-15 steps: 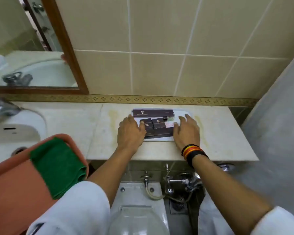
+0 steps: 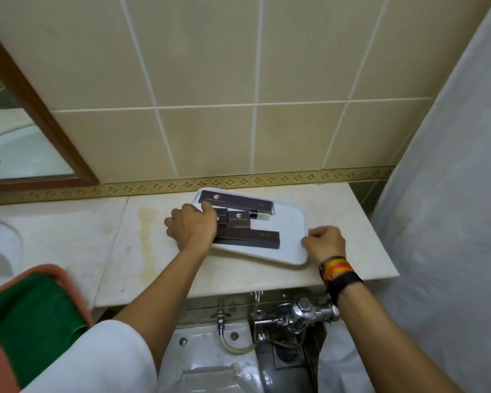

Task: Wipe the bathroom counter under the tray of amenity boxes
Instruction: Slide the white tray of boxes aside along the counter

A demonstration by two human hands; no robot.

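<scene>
Tray (image 2: 291, 252) of amenity boxes (image 2: 238, 219) — on counter (image 2: 349, 222), skewed, near back wall. Left hand (image 2: 192, 229) clamped on tray's left edge; right hand (image 2: 325, 242) gripping near right corner. Green cloth (image 2: 31, 321) idle at lower left. Wiping not begun — tray must clear first.

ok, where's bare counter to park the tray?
Bare marble left of the tray, between the left hand and the sink, though stained. A narrow strip right of the right hand. The middle is crowded.
</scene>
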